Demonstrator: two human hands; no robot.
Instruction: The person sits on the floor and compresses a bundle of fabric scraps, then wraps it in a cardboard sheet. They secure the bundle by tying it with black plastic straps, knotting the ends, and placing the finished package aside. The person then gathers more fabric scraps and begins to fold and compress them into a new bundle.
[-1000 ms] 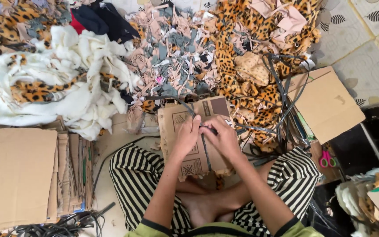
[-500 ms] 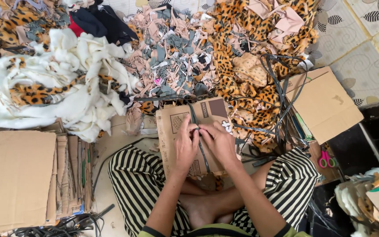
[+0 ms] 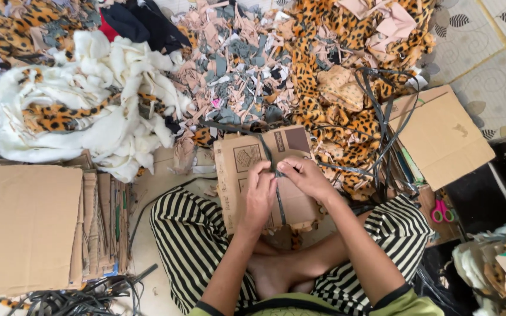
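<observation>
Work in hand: a flat cardboard piece (image 3: 247,175) lies on the lap, above the striped trousers (image 3: 188,234), with a dark strap (image 3: 277,196) running down its middle.
Left hand (image 3: 259,196): fingers curled together, pinched on the strap near the cardboard's upper edge.
Right hand (image 3: 304,178): fingers closed on the same strap, just beside the left — the two hands touch.
Done, by my reading: strap laid lengthwise over the cardboard and gripped at the top; whether a knot is formed, cannot tell.
Left: tail of strap loose toward the lower edge — fastening looks unfinished.
Around: stacked cardboard sheets (image 3: 27,228) at the floor's left edge; leopard-print fabric scraps (image 3: 335,88) and white fleece (image 3: 89,105) beyond; pink-handled scissors (image 3: 440,210) at right.
</observation>
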